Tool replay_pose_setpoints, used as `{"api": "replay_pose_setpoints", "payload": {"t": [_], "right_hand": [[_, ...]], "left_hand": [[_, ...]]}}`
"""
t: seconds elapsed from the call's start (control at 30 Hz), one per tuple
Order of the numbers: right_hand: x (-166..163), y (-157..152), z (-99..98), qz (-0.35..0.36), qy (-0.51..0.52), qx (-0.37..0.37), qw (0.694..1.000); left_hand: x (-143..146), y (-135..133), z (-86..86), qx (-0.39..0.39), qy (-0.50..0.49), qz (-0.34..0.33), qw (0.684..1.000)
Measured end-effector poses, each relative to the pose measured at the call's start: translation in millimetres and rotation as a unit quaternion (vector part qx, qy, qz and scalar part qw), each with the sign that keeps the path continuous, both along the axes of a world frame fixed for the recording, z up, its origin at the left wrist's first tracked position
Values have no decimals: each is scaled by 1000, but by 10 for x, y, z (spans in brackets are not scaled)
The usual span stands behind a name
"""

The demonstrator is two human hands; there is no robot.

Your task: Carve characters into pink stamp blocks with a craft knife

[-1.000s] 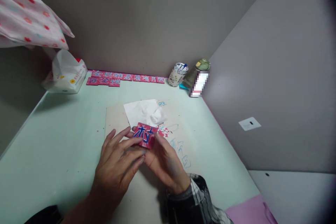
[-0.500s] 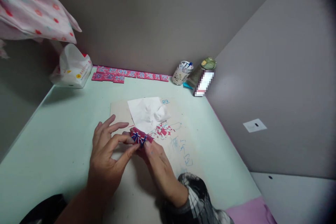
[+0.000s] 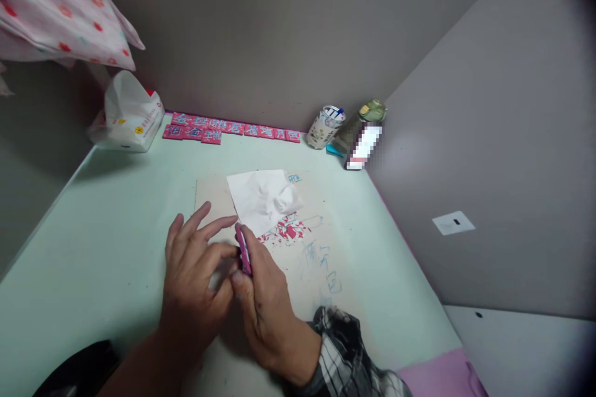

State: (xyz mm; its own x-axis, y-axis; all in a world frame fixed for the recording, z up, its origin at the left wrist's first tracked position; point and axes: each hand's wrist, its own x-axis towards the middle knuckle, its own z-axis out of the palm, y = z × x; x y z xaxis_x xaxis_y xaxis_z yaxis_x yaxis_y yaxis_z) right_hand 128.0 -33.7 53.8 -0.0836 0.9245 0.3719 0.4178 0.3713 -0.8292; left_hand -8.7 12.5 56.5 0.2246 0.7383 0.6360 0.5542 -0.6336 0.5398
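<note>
A small magenta tile point(image 3: 243, 250) is turned nearly edge-on in front of me, its marked face mostly out of sight. My right hand point(image 3: 267, 298) grips it between thumb and fingers. From the left, the index finger and thumb of my left hand point(image 3: 195, 273) pinch at the same tile, while its other fingers stretch outward. Just beyond my hands lie red and white scraps point(image 3: 289, 231) and a crumpled white tissue point(image 3: 263, 195), both on a beige board point(image 3: 344, 316) with blue pen marks.
Along the back wall run rows of pink character tiles point(image 3: 261, 131). A tissue pack point(image 3: 135, 127) stands back left. At back right are a cup of pens point(image 3: 323, 130), a green-lidded container point(image 3: 372, 110) and a phone with a blurred screen point(image 3: 364, 146). Dotted cloth point(image 3: 69, 12) hangs upper left.
The tile has turned from showing its blue-and-white character to standing nearly edge-on. My right hand has rolled over with it, its back now more toward me. My left hand has shifted slightly.
</note>
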Motion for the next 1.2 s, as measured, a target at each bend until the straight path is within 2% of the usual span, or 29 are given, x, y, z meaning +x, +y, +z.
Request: {"api": "replay_pose_setpoints", "payload": {"t": [0.17,0.3,0.4,0.47,0.6,0.7,0.9,1.03,1.2], "right_hand": [[6,-1,199,29,71,-130,989],[26,28,347,57,174,-208,961],[39,59,347,74,240,-239,938],[35,82,297,79,303,-261,913],[1,133,215,74,450,-308,835],[-14,163,239,81,495,-325,802],[3,188,274,78,513,-349,780],[15,196,252,83,528,-356,766],[22,196,230,79,517,-342,781]], "left_hand": [[15,0,-27,-44,-34,-15,998],[35,7,-17,-52,-54,-9,997],[33,10,4,-69,-60,-13,996],[22,3,22,-91,-76,-18,993],[-3,-22,55,-165,-115,-21,979],[-15,-25,59,-182,-127,-24,975],[-6,-24,46,-195,-140,-31,970],[-30,-37,26,-249,-187,-38,950],[-103,-3,22,-299,-238,-5,924]]}}
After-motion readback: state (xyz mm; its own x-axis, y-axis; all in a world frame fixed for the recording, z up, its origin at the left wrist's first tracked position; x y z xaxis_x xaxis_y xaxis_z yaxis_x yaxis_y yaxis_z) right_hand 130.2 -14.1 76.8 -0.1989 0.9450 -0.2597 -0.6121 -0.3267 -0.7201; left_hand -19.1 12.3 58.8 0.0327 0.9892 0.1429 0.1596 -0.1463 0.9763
